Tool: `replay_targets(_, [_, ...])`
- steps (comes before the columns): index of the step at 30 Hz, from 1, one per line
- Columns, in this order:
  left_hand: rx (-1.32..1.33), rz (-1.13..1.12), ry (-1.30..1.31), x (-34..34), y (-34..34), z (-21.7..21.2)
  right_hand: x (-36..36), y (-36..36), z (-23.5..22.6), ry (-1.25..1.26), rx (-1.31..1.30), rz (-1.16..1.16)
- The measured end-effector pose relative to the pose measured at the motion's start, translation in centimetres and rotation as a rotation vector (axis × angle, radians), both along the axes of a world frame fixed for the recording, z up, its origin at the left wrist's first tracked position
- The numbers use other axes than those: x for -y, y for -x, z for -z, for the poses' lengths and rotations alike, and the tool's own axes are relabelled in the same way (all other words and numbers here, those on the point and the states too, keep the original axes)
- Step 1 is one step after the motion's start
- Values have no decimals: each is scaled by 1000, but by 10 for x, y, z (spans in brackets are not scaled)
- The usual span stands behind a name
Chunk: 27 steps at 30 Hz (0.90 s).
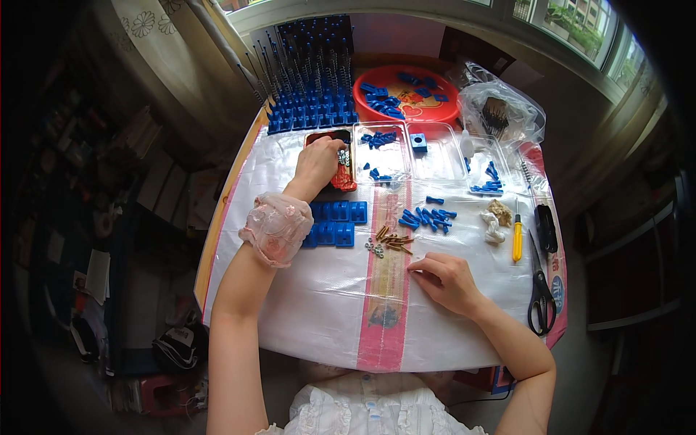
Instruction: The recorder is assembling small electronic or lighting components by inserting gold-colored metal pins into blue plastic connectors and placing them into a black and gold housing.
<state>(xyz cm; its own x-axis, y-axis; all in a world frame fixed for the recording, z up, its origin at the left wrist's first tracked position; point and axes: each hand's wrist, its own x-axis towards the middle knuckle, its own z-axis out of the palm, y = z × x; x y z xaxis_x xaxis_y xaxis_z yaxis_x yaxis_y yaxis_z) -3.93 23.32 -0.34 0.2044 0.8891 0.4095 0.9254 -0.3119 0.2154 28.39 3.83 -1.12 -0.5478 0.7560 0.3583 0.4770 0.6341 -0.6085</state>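
My left hand (317,165) reaches into a small red tin (343,181), its fingers curled down among silver nuts (344,156); whatever the fingertips pinch is hidden. Resting on the table is my right hand (445,281), thumb and fingers drawn together, and I cannot make out anything between them. Just beyond its fingertips lie several brass-coloured pins (394,240) and a small group of silver nuts (375,249). Blue plastic block-like parts (334,233) stand in two rows beside my left forearm. Loose blue plastic pieces (428,218) are scattered above the pins.
Clear trays (384,161) hold more blue pieces. Behind them are a rack-like group of blue parts with upright springs (310,94), a red round tray (428,112) and a plastic bag (518,109). A yellow-handled screwdriver (517,241) and black scissors (541,293) lie at right.
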Motion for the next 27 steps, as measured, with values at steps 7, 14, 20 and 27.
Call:
replay_targets(7, [-41, -12, -2, -1, -3, -2, 1, 0, -2, 1, 2, 7])
replay_targets(14, [25, 34, 45, 14, -3, -10, 0, 0, -1, -18, -7, -5])
replay_targets(20, [32, 62, 43, 21, -6, -9, 0, 0, -1, -23, -10, -6])
replay_targets(27, [75, 39, 36, 19, -9, -12, 0, 0, -1, -7, -8, -2])
